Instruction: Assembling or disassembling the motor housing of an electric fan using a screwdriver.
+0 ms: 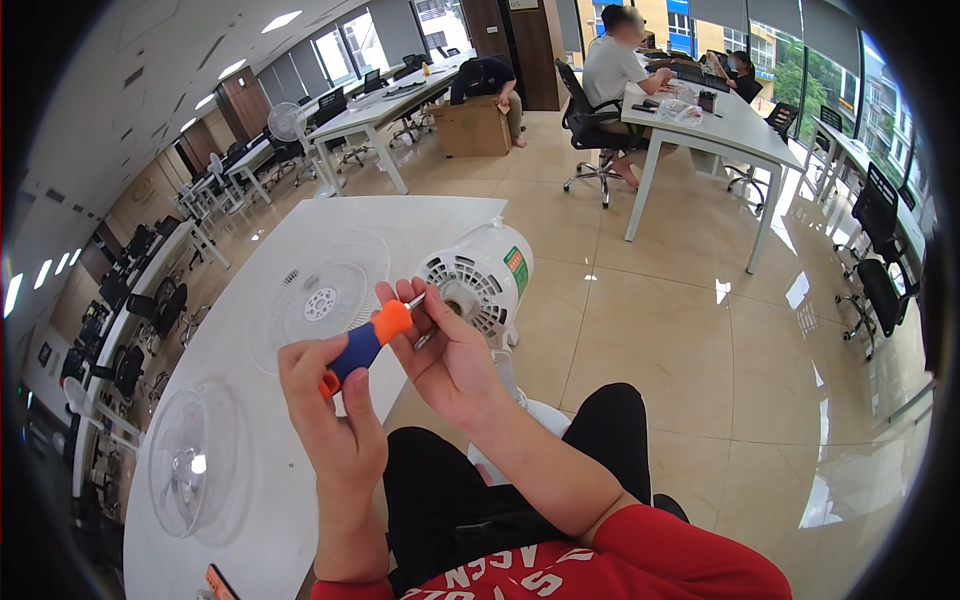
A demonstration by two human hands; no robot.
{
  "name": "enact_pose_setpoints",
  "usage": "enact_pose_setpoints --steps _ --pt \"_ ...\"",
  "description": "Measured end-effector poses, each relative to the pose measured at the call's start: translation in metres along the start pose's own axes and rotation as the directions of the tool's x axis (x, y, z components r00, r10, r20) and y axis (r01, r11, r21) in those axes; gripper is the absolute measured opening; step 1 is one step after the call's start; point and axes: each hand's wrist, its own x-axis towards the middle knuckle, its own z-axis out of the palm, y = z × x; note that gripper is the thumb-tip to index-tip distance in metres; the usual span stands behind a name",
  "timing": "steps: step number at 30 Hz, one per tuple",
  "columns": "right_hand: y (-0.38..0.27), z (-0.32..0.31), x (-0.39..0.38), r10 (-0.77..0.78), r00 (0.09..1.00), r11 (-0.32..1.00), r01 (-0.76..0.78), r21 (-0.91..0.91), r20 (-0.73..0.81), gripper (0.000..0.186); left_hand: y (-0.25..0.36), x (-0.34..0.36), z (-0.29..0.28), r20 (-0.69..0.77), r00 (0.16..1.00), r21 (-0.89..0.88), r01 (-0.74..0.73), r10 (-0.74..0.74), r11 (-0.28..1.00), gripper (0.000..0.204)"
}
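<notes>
A screwdriver (362, 348) with a blue and orange handle is held slantwise in front of me. My left hand (335, 405) is closed around the handle's lower end. At the orange collar and the short metal shaft, the fingers of my right hand (447, 358) are closed. Another bit of metal shows under those fingers, too small to make out. Just beyond my right hand is the white fan motor housing (512, 262), its round slotted face turned toward me and a green label on its side. The fan's stand is partly hidden by my right forearm.
On the white table (270, 470) lie a round fan grille (345, 262) and, nearer left, a clear fan blade (180, 480). An orange-edged object (218, 580) is at the near edge. Beyond are office chairs, a cardboard box (472, 130), another white table (715, 128) and several people.
</notes>
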Motion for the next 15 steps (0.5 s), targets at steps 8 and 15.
enact_pose_setpoints --steps 8,15 --pt "-0.004 -0.012 0.002 0.084 0.995 0.996 -0.085 -0.034 -0.049 0.021 0.022 0.014 -0.005 0.094 0.937 -0.015 -0.336 0.336 0.942 0.038" --pt "0.000 -0.009 -0.003 0.006 1.000 1.000 -0.006 -0.008 0.013 0.021 0.010 0.010 0.024 -0.159 0.906 -0.052 -0.405 0.393 0.913 0.047"
